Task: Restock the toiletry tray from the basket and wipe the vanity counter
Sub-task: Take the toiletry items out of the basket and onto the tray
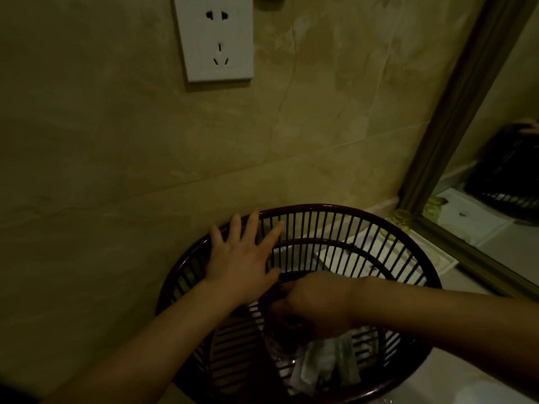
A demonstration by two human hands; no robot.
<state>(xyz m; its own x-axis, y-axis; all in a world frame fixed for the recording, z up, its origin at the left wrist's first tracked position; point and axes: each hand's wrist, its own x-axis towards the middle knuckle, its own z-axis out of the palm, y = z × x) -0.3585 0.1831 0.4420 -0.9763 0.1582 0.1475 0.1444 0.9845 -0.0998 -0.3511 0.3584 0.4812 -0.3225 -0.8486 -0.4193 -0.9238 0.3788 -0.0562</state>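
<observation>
A dark slatted plastic basket [379, 228] stands on the white counter against the beige tiled wall. My left hand [242, 258] lies flat on its far left rim, fingers spread. My right hand [315, 304] reaches down inside the basket, fingers curled around a clear rounded item [280, 345] that is too dim to name. A crumpled white cloth [323, 363] lies in the basket bottom under that hand. Behind the basket a white tray [434, 265] shows through the slats and past the right rim.
A white wall socket [217, 39] is mounted above the basket. A gold-framed mirror [455, 112] leans in at the right, reflecting the basket and counter. A small yellowish glass object [402, 218] sits at the mirror's lower corner. White counter [455, 374] shows at lower right.
</observation>
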